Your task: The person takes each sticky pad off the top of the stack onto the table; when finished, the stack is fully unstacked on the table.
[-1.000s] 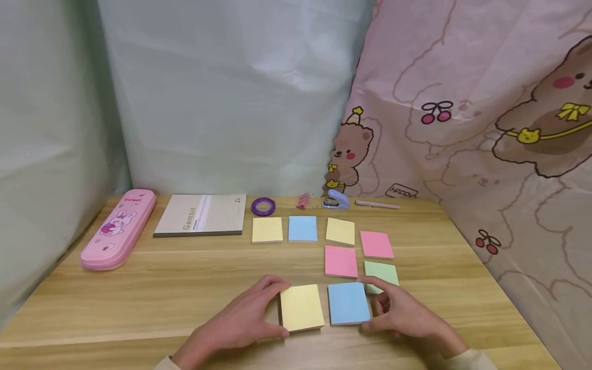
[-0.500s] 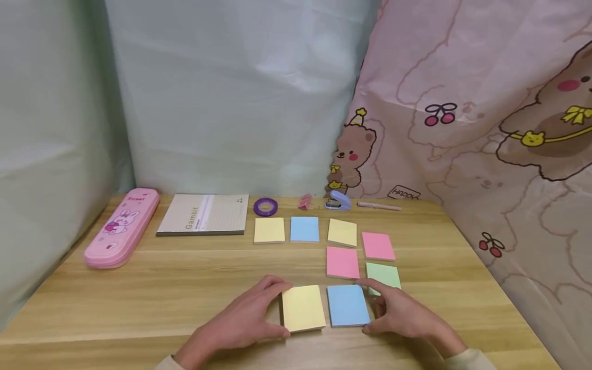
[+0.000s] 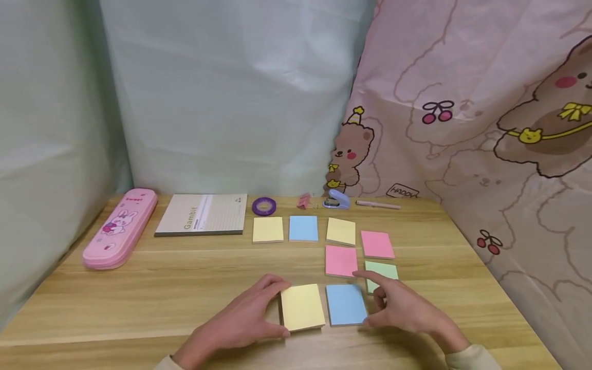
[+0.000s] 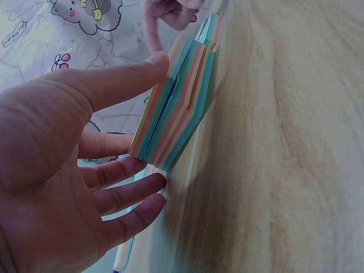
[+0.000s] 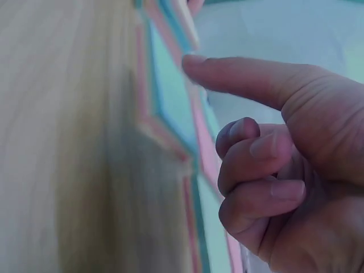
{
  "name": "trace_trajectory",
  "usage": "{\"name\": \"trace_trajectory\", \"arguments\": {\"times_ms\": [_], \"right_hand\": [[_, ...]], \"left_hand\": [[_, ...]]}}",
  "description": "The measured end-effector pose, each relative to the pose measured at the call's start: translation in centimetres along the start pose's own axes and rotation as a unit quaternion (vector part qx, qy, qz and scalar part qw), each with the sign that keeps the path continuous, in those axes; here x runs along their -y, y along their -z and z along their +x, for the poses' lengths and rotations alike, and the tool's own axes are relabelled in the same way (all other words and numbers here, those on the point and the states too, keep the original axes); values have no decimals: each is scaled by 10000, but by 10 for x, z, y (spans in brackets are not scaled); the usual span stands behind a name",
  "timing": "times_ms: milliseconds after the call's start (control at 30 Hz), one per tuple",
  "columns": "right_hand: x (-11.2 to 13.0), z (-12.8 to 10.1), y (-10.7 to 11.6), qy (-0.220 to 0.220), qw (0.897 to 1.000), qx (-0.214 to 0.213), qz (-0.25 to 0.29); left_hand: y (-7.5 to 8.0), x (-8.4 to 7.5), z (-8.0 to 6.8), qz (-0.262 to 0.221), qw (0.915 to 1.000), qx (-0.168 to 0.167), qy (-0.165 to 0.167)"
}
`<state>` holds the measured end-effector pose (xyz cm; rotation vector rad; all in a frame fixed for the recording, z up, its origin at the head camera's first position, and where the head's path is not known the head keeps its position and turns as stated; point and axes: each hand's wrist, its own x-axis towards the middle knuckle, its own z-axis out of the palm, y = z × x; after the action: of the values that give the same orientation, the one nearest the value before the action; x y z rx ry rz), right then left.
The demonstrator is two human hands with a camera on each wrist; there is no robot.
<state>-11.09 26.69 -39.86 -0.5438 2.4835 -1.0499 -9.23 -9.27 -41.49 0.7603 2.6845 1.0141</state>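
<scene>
My left hand [image 3: 250, 316] grips a thick sticky-note pad with a yellow top [image 3: 302, 307], thumb at its near left corner and index finger at its far left corner. In the left wrist view, the pad's side [image 4: 165, 114] shows multicoloured layers. Just right of it lies a blue-topped sticky-note pad [image 3: 346, 305]. My right hand [image 3: 407, 309] has its thumb [image 5: 227, 71] at the blue pad's near right corner. Its index finger extends over the near right corner of a pink pad [image 3: 340, 258], and its other fingers are curled. A green pad [image 3: 384, 269] is partly hidden by this hand.
Behind lie two yellow pads, another blue pad [image 3: 303, 228] and another pink pad [image 3: 377, 244]. Along the back are a pink pencil case [image 3: 121, 228], a notebook [image 3: 201, 215], purple tape [image 3: 264, 206], a pink binder clip [image 3: 303, 201], a stapler [image 3: 336, 199] and a pen [image 3: 378, 204].
The blue pad has slid slightly left, closer to the yellow one. My right index finger has moved from the blue pad's far corner to over the pink pad. The left hand keeps its hold.
</scene>
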Motion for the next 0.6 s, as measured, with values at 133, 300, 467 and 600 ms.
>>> {"name": "trace_trajectory", "arguments": {"times_ms": [133,300,467,600], "right_hand": [[12,8,-9,281,9995,73,103],[25,23,-31,302,9978,357,471],[31,30,-46,97,9945,580,865],[33,32,-51,47,9944,535,909]], "left_hand": [[0,1,-1,-33,10000,18,81],[-1,0,-1,-36,10000,-18,58],[-3,-3,-1,84,9999,-69,-85],[-3,-6,-1,223,9996,-101,-102]]}}
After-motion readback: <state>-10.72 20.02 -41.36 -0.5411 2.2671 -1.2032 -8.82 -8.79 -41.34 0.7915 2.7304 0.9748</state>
